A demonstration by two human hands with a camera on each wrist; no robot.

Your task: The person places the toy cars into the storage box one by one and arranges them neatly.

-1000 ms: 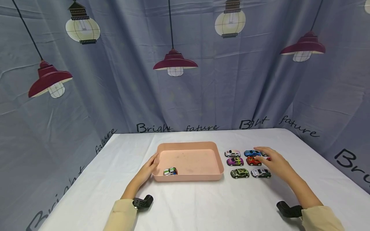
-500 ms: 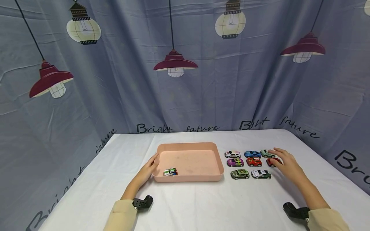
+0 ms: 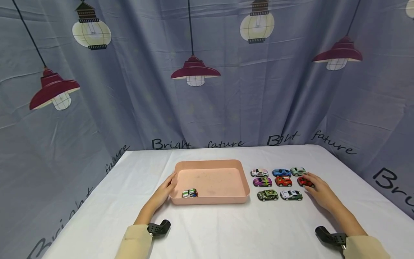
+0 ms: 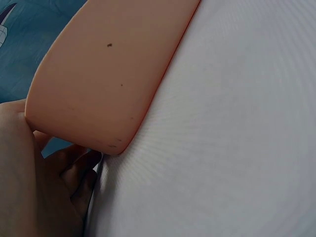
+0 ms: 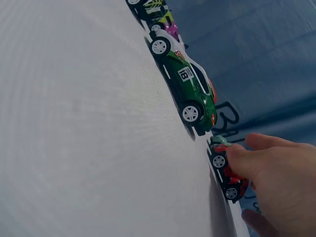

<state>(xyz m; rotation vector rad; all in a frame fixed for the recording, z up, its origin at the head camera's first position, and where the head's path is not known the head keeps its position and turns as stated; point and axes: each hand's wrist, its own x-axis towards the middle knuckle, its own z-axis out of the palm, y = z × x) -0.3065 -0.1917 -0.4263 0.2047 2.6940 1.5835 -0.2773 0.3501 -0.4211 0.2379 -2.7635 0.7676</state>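
My left hand (image 3: 166, 187) grips the left edge of a pink tray (image 3: 213, 199). In the left wrist view the thumb lies on the rim and the fingers (image 4: 74, 170) curl under the tray's corner (image 4: 98, 89). A green-and-white toy car (image 3: 189, 193) sits in the tray's near left corner. My right hand (image 3: 320, 190) rests at the right end of a group of toy cars. Its fingertips pinch a red car (image 3: 304, 182) that stands on the cloth. In the right wrist view the fingers (image 5: 247, 158) lie over this red car (image 5: 228, 177).
Right of the tray stand several more cars: white (image 3: 259, 173), blue (image 3: 281, 172), pale green (image 3: 298, 171), purple (image 3: 262, 181), red (image 3: 283, 181), camouflage (image 3: 267, 195) and a white-green one (image 3: 291, 195). A white cloth (image 3: 226, 230) covers the table, with a curtain behind it.
My right hand moved right from above the middle cars, then came down onto the red car at the right end. The left hand and tray stayed put.
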